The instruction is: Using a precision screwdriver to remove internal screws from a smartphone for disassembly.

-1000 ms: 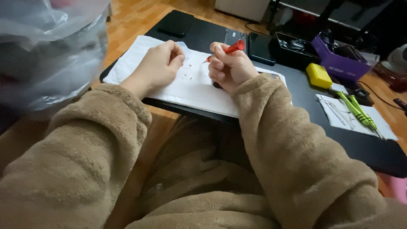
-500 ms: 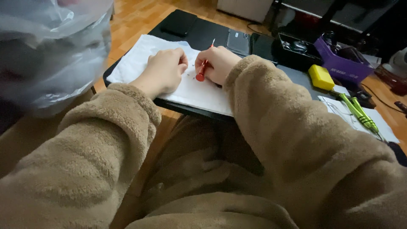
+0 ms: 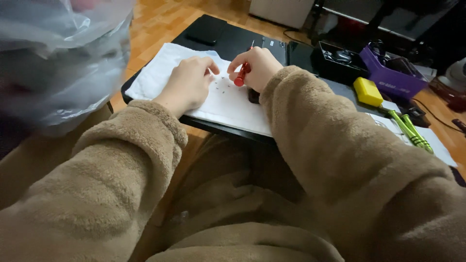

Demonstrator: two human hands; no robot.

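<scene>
Head view looks down over two fuzzy tan sleeves (image 3: 121, 160) that fill the near part of the picture, with a crumpled clear plastic bag (image 3: 58, 53) at the near left. Past the sleeves, both hands rest on a white cloth (image 3: 160, 73) spread on the dark desk (image 3: 233, 43). The left hand (image 3: 189, 80) lies loosely curled, fingertips on the cloth, holding nothing that shows. The right hand (image 3: 257, 65) is closed around a small red-handled screwdriver (image 3: 241, 75), its tip pointing up and away. Tiny dark screws (image 3: 222, 86) lie scattered on the cloth between the hands. Farther right sit a yellow block (image 3: 367, 91) and green tools (image 3: 410, 130), then a purple tray (image 3: 391, 73).
</scene>
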